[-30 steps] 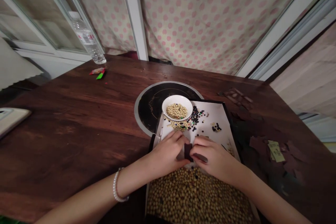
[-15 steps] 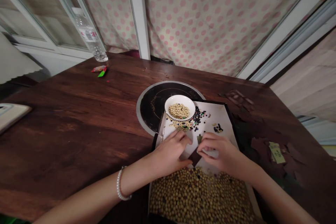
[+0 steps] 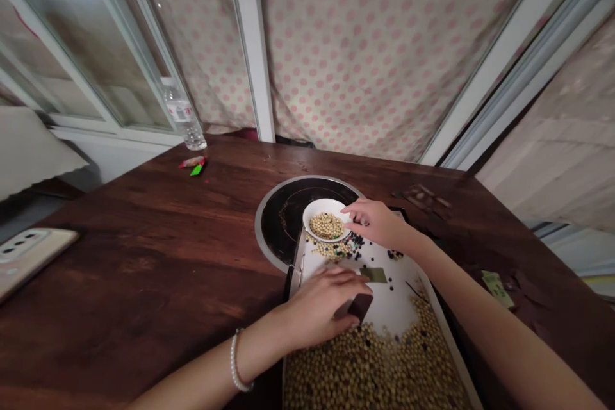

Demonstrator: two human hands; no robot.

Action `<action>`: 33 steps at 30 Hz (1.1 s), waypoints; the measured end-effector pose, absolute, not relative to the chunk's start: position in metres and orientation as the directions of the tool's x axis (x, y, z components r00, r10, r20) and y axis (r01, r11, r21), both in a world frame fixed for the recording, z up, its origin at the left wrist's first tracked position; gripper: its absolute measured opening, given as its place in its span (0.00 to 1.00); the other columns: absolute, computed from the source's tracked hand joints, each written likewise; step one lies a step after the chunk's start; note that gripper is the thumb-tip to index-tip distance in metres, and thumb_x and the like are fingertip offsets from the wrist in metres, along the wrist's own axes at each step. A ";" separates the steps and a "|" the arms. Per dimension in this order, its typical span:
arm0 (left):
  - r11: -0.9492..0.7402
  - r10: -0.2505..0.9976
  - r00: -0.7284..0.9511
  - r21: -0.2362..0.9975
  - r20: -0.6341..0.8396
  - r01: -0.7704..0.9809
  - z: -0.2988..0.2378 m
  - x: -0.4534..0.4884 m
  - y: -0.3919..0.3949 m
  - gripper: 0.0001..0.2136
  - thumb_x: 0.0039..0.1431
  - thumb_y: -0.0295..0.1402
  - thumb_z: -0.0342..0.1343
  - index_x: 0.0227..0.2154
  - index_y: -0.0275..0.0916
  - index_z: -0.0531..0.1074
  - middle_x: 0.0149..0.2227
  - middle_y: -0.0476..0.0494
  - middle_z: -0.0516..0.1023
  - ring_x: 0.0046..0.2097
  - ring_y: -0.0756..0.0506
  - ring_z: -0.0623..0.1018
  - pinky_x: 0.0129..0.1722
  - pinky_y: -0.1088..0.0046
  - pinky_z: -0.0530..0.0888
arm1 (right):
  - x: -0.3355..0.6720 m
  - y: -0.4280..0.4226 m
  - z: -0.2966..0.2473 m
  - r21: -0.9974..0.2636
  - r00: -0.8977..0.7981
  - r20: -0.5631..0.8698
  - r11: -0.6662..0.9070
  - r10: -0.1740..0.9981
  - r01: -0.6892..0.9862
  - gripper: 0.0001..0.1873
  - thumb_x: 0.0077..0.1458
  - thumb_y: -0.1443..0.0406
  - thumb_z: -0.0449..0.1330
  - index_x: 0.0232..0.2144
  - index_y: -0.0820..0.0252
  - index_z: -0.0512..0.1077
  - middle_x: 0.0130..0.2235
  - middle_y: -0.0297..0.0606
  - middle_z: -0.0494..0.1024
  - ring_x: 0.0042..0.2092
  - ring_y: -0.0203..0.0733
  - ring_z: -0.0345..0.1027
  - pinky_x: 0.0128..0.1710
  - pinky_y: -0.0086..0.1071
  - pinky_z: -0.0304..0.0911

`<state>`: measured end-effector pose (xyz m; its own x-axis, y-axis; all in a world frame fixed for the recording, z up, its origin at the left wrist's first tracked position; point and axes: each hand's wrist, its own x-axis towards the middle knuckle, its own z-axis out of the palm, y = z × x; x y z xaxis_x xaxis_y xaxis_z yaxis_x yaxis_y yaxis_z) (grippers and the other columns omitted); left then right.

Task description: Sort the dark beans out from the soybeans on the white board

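My left hand (image 3: 327, 304) grips a small dark brown piece of card (image 3: 361, 307) between thumb and fingers, low over the white-lined box (image 3: 391, 307). Spread thumb and fingers show on my right hand (image 3: 377, 223), at the right rim of a white bowl (image 3: 309, 210). Pale soybeans (image 3: 327, 225) lie in the bowl. A thick layer of soybeans (image 3: 375, 371) covers the near part of the box. Black beads or beans (image 3: 354, 245) are scattered beside the bowl. A flat olive-green slip (image 3: 375, 275) lies just beyond my left fingers.
A round black hob (image 3: 278, 218) is set in the wooden table (image 3: 182, 282). Left stand a water bottle (image 3: 185, 115), a candy wrapper (image 3: 193, 164) and a phone (image 3: 36, 256). Brown scraps (image 3: 526, 298) with a yellow-green slip (image 3: 498, 288) lie right of the box.
My right hand has moved away from my left hand, forward to the bowl's rim. My left hand now shows the brown card piece in its grip. The camera view has tilted up.
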<state>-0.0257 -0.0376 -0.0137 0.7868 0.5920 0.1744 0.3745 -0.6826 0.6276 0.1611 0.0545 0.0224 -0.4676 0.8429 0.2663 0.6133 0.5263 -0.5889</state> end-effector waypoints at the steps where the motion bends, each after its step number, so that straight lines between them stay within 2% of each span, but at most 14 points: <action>1: -0.680 0.587 0.792 0.634 0.171 0.368 -0.014 -0.026 -0.038 0.23 0.49 0.26 0.62 0.49 0.45 0.68 0.53 0.45 0.72 0.55 0.39 0.70 0.56 0.56 0.65 | 0.166 0.057 0.016 -0.598 -0.445 0.253 0.500 0.859 0.626 0.10 0.50 0.67 0.60 0.37 0.60 0.75 0.34 0.39 0.76 0.32 0.38 0.68 0.34 0.32 0.65; 5: -0.668 0.613 0.776 0.622 0.148 0.409 -0.017 -0.027 -0.040 0.28 0.46 0.22 0.63 0.52 0.42 0.67 0.54 0.40 0.72 0.56 0.37 0.69 0.57 0.55 0.65 | 0.200 0.052 0.001 -0.620 -0.337 0.187 0.377 0.923 0.688 0.11 0.54 0.66 0.55 0.37 0.61 0.76 0.36 0.43 0.79 0.34 0.42 0.72 0.36 0.35 0.68; 10: -0.630 0.670 0.728 0.631 0.147 0.452 -0.020 -0.027 -0.040 0.27 0.46 0.24 0.64 0.51 0.41 0.67 0.51 0.39 0.73 0.54 0.37 0.70 0.54 0.55 0.68 | 0.239 0.047 -0.007 -0.618 -0.273 0.087 0.267 0.958 0.740 0.14 0.47 0.75 0.53 0.32 0.61 0.76 0.35 0.41 0.80 0.36 0.42 0.73 0.39 0.35 0.68; 15: -0.633 0.691 0.701 0.615 0.177 0.469 -0.019 -0.026 -0.038 0.25 0.45 0.25 0.64 0.49 0.43 0.67 0.48 0.41 0.74 0.53 0.37 0.71 0.53 0.53 0.68 | 0.241 0.045 -0.005 -0.607 -0.305 0.058 0.277 0.950 0.745 0.16 0.42 0.80 0.52 0.32 0.63 0.73 0.34 0.40 0.79 0.35 0.39 0.73 0.38 0.31 0.67; 20: -0.682 0.684 0.685 0.553 0.251 0.479 -0.014 -0.024 -0.033 0.18 0.49 0.26 0.61 0.44 0.43 0.66 0.45 0.43 0.73 0.49 0.37 0.71 0.49 0.51 0.68 | 0.235 0.040 -0.001 -0.559 -0.336 0.073 0.318 0.939 0.766 0.16 0.38 0.81 0.52 0.29 0.63 0.70 0.27 0.35 0.74 0.31 0.38 0.68 0.33 0.30 0.61; 26: -0.640 0.767 0.499 0.539 0.404 0.548 -0.014 -0.026 -0.025 0.15 0.54 0.28 0.57 0.44 0.42 0.64 0.43 0.43 0.71 0.47 0.39 0.71 0.46 0.54 0.69 | 0.230 0.036 0.001 -0.554 -0.387 0.060 0.353 0.920 0.754 0.15 0.35 0.82 0.51 0.25 0.64 0.71 0.28 0.38 0.74 0.33 0.39 0.67 0.34 0.30 0.59; 30: -0.553 0.832 0.309 0.638 0.461 0.536 -0.013 -0.027 -0.022 0.17 0.55 0.32 0.57 0.46 0.40 0.62 0.44 0.41 0.70 0.46 0.41 0.72 0.47 0.55 0.70 | 0.220 0.027 0.014 -0.587 -0.491 -0.040 0.377 0.870 0.717 0.12 0.38 0.79 0.55 0.25 0.65 0.73 0.27 0.37 0.76 0.32 0.38 0.69 0.33 0.28 0.61; 33: -0.489 0.866 0.175 0.724 0.468 0.487 -0.012 -0.027 -0.021 0.19 0.55 0.34 0.58 0.49 0.40 0.61 0.46 0.40 0.69 0.44 0.43 0.74 0.46 0.58 0.72 | 0.205 0.014 0.022 -0.620 -0.609 -0.171 0.396 0.774 0.678 0.08 0.40 0.76 0.59 0.25 0.64 0.75 0.27 0.34 0.77 0.31 0.38 0.71 0.30 0.26 0.62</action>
<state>-0.0272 -0.0206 -0.0124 0.1752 0.8663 0.4679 0.4870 -0.4893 0.7235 0.2054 0.0143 0.0223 -0.6091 0.7744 -0.1712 0.6776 0.3959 -0.6198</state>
